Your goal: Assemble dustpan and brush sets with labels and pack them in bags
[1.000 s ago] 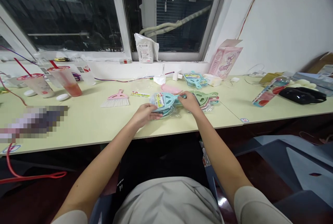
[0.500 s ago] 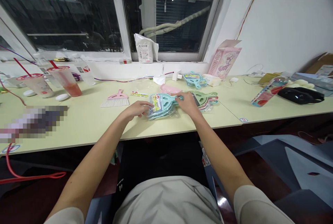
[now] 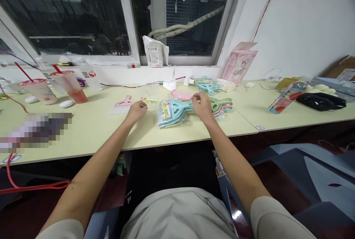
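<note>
A stack of blue dustpan-and-brush sets (image 3: 179, 110) in clear wrap lies near the table's front edge, a printed label on its left part. My right hand (image 3: 202, 106) is over the handle end of this stack, fingers bent with a small gap between them, gripping nothing that I can see. My left hand (image 3: 138, 111) is loosely curled beside a pink brush (image 3: 123, 105) with white bristles, apart from the blue stack. Green and pink sets (image 3: 222, 105) lie partly behind my right hand. A pink dustpan (image 3: 181, 95) lies behind the blue stack.
Another blue set (image 3: 208, 85) is near the wall. A yellow label strip (image 3: 149, 100) lies behind my left hand. Drink cups (image 3: 70, 88) stand at left; a pink box (image 3: 240, 63), a tilted bottle (image 3: 287, 97) and a black case (image 3: 318, 102) are at right.
My left hand has let go of the blue stack's left side and moved left toward the pink brush. My right hand has lifted slightly off the handles and shifted right. The stack stays put.
</note>
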The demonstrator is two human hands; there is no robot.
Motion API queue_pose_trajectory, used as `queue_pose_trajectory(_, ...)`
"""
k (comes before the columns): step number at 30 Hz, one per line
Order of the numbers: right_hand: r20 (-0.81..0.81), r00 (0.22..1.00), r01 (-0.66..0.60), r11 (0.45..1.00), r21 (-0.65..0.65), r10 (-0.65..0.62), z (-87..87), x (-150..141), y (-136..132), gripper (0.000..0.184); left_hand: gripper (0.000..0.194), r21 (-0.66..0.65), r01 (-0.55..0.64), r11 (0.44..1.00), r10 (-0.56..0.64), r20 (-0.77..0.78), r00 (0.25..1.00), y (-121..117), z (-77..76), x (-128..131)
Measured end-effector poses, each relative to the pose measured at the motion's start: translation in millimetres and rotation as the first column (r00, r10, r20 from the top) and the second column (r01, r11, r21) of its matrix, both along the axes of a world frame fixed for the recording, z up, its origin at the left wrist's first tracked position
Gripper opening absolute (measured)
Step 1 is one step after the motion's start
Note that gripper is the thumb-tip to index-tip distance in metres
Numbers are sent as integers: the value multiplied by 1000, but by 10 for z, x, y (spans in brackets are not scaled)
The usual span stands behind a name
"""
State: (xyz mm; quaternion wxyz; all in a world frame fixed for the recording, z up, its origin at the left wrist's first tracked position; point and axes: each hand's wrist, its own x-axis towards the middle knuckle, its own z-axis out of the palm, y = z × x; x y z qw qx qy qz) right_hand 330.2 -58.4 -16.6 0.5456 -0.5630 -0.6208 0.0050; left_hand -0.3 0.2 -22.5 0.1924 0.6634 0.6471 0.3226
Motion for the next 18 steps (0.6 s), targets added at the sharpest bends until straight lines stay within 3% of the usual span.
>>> queue_pose_trajectory(2,28,998,-49,999,4,49,64,-39,66,11,24,121,-12,993,29,-140,990,178,-7,-139)
queue_pose_trajectory(6,63,992,-105,993,-51,108,148,-94,270,12,34,279,-167,946,255,-318,913,489,-61,-456)
queue_pose_trajectory(8,67,992,-104,990,-91,110,166,-89,383,14,39,271,-212,939,301,-351,887,590,-123,-581)
queue_pose_trajectory(11,77,989,-107,977,-183,123,189,-60,537,16,44,213,-201,956,273,-398,876,687,-219,-654)
queue_pose_trajectory(18,222,957,-76,901,-427,186,375,-80,846,20,55,108,-250,962,271,-475,837,842,-235,-551)
